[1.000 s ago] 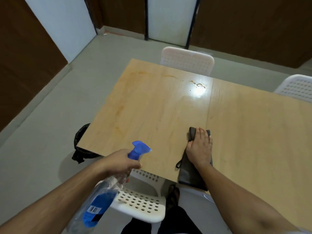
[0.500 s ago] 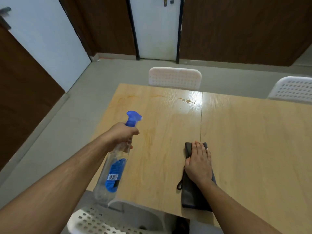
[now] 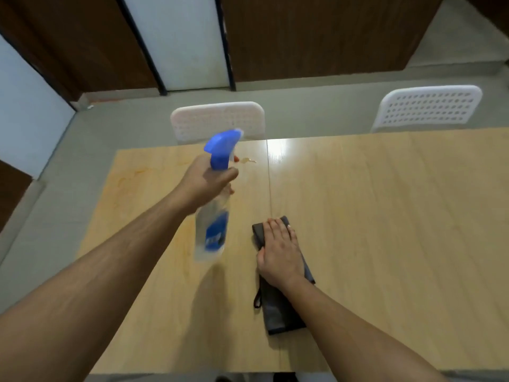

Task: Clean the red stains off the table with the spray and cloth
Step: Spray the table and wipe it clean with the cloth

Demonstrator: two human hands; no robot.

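— Changes since the earlier frames?
— Left hand [image 3: 207,181] raised and carried farther over the desk [image 3: 385,216], toward the far middle. Spray bottle [image 3: 213,216] moved with it, now blurred by motion. View swung rightward; second white chair [image 3: 428,108] now fully in sight at far right. Right hand [image 3: 279,250] unmoved on the cloth [image 3: 278,310].

— State of the left grip?
— Curled round the bottle's neck, just below the blue trigger head [image 3: 221,147]. Trigger finger not clearly visible: cannot tell whether pulled. Bottle hanging below the hand, clear body with blue label, tilted slightly, off the desk surface.

— State of the right grip?
— Spread flat, fingers straight and together, pressing down on the far half of the dark grey cloth. Near half of the cloth protruding past the wrist, small loop at its left edge.

— Stains relative to the grips?
— Faint reddish-orange stains [image 3: 132,175] on the far left part of the desk, left of the bottle hand. Fainter streak running nearer, beneath the left forearm. Small glossy spill [image 3: 248,160] just right of the left hand's fingertips, near the desk seam. Cloth well apart from the far-left stains, near the seam on its left side.

— Surroundings?
— White perforated chair [image 3: 217,121] behind the far edge, directly beyond the nozzle.
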